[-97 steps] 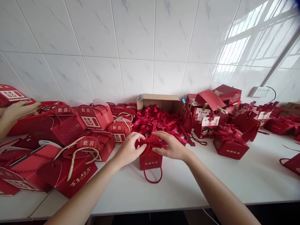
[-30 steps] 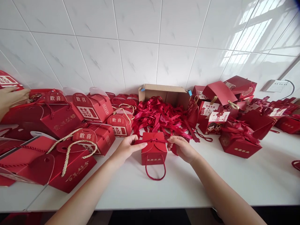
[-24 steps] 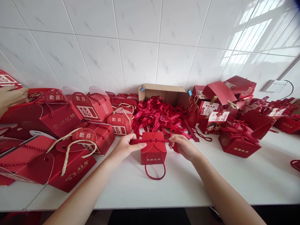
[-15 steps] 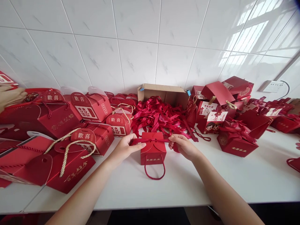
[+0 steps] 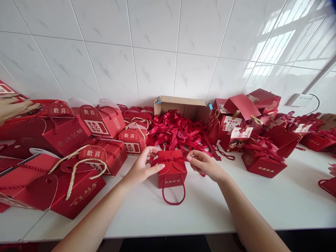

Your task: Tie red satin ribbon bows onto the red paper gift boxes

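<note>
A small red gift box [image 5: 172, 179] stands upright on the white table, its rope handle [image 5: 173, 203] hanging over the front. A dark red ribbon [image 5: 172, 159] lies across its folded top, crossed at the middle. My left hand [image 5: 145, 166] is at the box's left side, thumb and fingers apart around the ribbon's left end, the thumb near the top edge. On the right, my right hand [image 5: 203, 163] pinches the ribbon's other end between thumb and forefinger.
Behind the box, a heap of red ribbons [image 5: 178, 131] spills from a cardboard carton [image 5: 183, 102]. Red gift boxes [image 5: 101, 120] crowd the left; more boxes with bows [image 5: 262, 164] stand right. Another person's hand [image 5: 15, 108] shows at far left. A tiled wall [image 5: 154, 70] rises behind.
My left thumb and fingers have spread from their pinch on the ribbon. The ribbon's crossing on the box top looks tighter. The other person's hand has shifted slightly right.
</note>
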Tool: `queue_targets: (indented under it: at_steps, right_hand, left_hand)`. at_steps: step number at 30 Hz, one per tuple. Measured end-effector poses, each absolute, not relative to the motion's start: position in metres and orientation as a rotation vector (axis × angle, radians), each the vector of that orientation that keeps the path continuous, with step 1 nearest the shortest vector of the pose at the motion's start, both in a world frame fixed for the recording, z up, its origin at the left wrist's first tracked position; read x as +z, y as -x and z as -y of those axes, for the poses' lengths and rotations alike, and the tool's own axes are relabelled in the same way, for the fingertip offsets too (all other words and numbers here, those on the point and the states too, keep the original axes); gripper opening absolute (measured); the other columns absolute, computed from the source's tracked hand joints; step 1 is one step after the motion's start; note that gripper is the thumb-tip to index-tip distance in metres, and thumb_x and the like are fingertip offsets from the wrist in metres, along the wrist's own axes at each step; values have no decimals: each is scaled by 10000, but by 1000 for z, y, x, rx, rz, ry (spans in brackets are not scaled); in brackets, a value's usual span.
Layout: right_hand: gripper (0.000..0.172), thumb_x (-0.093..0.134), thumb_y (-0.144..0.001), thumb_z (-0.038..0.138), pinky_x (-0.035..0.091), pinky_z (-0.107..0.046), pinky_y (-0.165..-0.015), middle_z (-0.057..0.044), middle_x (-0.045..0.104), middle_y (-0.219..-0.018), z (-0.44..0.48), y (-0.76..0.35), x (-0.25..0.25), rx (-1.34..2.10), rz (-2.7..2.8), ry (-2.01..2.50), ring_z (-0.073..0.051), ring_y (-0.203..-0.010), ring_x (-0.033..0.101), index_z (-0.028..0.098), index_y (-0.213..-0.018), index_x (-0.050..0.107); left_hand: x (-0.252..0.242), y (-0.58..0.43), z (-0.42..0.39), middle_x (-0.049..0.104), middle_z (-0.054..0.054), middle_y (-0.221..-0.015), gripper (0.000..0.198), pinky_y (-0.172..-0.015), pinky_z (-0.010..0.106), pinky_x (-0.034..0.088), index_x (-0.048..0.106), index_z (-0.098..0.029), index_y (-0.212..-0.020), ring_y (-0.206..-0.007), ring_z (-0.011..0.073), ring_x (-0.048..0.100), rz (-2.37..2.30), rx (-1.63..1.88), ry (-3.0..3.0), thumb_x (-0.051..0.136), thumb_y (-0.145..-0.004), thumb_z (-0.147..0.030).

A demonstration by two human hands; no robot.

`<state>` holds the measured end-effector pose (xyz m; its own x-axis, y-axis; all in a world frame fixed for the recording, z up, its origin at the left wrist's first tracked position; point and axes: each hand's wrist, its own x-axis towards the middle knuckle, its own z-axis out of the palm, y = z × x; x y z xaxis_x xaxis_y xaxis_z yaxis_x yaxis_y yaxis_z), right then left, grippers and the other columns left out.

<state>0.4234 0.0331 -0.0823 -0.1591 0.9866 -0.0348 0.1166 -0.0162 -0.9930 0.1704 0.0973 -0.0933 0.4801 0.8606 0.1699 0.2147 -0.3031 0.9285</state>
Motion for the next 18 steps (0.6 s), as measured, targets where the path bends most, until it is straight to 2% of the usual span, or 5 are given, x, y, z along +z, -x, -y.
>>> queue_targets:
  at_steps: [3, 6, 11, 18]
  right_hand:
    - [417, 617, -806, 535, 154, -206, -398, 40, 473, -561, -37, -426, -86, 1404, 1309, 1185, -43, -434, 312, 167, -664, 484]
    - [407, 697, -749, 494, 193, -204, -423, 38, 454, -539, -39, -429, -89, 1461, 1282, 1104, -52, -458, 348, 152, -626, 515]
    - [315, 722, -749, 424, 343, -237, -544, 21, 510, -555, -38, -428, -88, 1428, 1268, 921, -82, -545, 440, 152, -638, 610]
    - [227, 684, -808, 363, 400, -269, -648, -2, 576, -616, -32, -424, -83, 1372, 1314, 752, -107, -609, 498, 150, -730, 692]
  left_hand:
    - [-95, -170, -99, 521, 65, -1199, 434, -986, 412, 382, 470, -254, -1100, -1180, 251, 478, -899, 856, -1789, 698, -753, -380]
    - [-96, -170, -99, 527, 72, -1209, 433, -980, 412, 388, 471, -249, -1102, -1183, 260, 479, -887, 862, -1793, 699, -755, -372]
    - [-92, -176, -94, 529, 68, -1195, 422, -980, 410, 391, 467, -249, -1115, -1154, 251, 491, -852, 813, -1818, 678, -771, -370]
    - [-80, -180, -88, 531, 54, -1207, 387, -971, 404, 401, 484, -261, -1099, -1156, 253, 489, -837, 739, -1895, 664, -767, -346]
